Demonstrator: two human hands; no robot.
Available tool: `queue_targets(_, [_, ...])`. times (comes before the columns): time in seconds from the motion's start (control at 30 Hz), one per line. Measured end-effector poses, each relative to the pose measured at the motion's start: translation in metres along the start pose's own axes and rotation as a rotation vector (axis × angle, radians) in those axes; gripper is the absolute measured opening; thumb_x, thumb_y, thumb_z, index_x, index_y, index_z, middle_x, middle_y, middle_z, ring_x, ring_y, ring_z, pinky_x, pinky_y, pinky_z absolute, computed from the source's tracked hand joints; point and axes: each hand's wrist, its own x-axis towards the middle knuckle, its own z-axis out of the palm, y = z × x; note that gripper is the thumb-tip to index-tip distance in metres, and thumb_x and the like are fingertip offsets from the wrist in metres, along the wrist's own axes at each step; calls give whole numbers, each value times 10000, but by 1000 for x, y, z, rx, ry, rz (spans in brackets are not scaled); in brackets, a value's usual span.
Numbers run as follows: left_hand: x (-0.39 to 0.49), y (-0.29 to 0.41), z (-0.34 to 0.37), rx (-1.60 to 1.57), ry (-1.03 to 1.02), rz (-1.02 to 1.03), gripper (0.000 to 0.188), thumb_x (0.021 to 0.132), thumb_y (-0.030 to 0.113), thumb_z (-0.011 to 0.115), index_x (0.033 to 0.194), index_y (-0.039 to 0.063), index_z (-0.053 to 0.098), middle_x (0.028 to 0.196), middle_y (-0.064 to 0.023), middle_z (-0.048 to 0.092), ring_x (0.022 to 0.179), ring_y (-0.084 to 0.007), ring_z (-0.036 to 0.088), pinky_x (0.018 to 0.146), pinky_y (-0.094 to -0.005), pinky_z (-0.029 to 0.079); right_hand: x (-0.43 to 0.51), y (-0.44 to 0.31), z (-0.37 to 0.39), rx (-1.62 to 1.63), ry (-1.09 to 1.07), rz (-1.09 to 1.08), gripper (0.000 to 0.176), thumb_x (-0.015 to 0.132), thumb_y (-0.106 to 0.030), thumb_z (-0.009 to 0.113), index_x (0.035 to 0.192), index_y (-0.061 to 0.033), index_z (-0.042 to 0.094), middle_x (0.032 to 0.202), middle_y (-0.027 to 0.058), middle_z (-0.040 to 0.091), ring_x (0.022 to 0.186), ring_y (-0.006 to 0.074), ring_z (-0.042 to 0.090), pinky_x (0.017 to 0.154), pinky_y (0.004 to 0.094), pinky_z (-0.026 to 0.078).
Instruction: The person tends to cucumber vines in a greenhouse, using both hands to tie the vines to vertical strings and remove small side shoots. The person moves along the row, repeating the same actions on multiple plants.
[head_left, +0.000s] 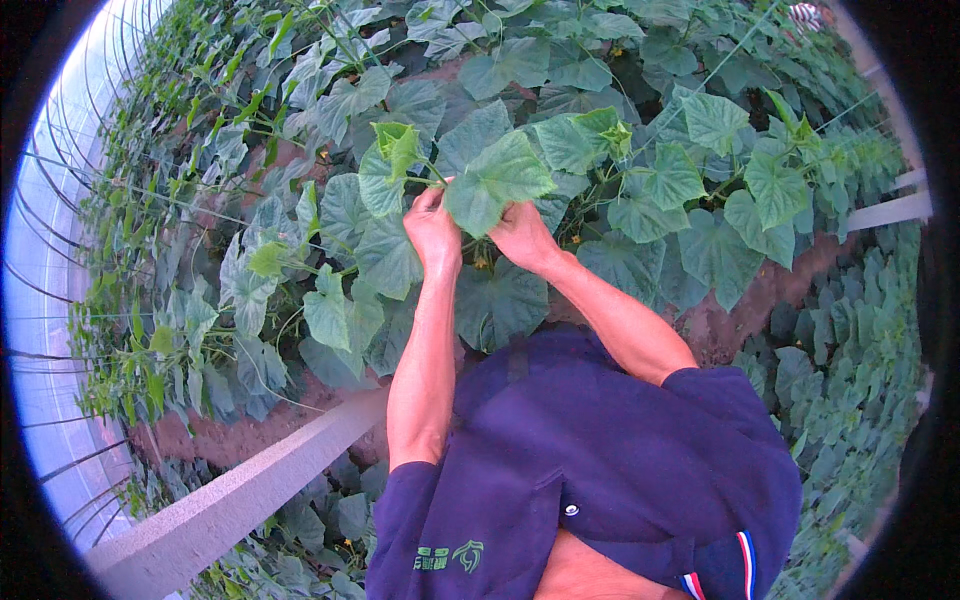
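Note:
Both my hands are raised among the climbing cucumber vines in front of my chest. With its fingers closed around a vine stem (439, 174) just below the growing tip, my left hand (435, 229) is beside a broad green leaf (499, 180). My right hand (525, 234) reaches behind the lower right edge of that leaf, which hides its fingertips, so what they touch cannot be seen. The pale young shoot tip (397, 146) stands above my left hand. A large darker leaf (501, 304) hangs below, between my forearms.
A concrete post (247, 487) slants at lower left. Thin green strings (720, 64) run among the plants. More vine rows (840, 360) stand at right, with bare soil (750, 315) between. A clear film wall with curved ribs (52, 262) bounds the left. A striped item (806, 16) shows at top right.

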Motion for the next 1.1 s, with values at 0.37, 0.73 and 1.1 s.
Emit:
queue_targets(0.37, [-5, 0, -2, -13, 28, -31, 196, 956, 63, 765, 1116, -46, 795, 976, -71, 750, 867, -113, 642, 752, -300, 517, 14, -10, -3, 245, -179, -131, 273, 1026, -120, 675, 1278, -14, 677, 1073, -2, 688, 980, 90, 618, 887, 313, 532])
queue_targets(0.73, [0, -7, -7, 40, 78, 63, 209, 963, 98, 783, 1103, -56, 799, 1080, -114, 783, 974, -171, 701, 900, -324, 536, -35, 7, -19, 183, -298, 277, 214, 930, -190, 632, 925, -2, 735, 847, 70, 740, 748, 143, 685, 720, 325, 548])
queue_targets(1.1, [8, -17, -4, 26, 129, 16, 179, 970, 40, 738, 1122, -36, 794, 1051, -66, 732, 904, -135, 670, 813, -306, 541, -108, 11, -35, -28, -263, -121, 228, 903, -205, 675, 937, 12, 735, 968, 169, 739, 946, 318, 721, 853, 430, 562])
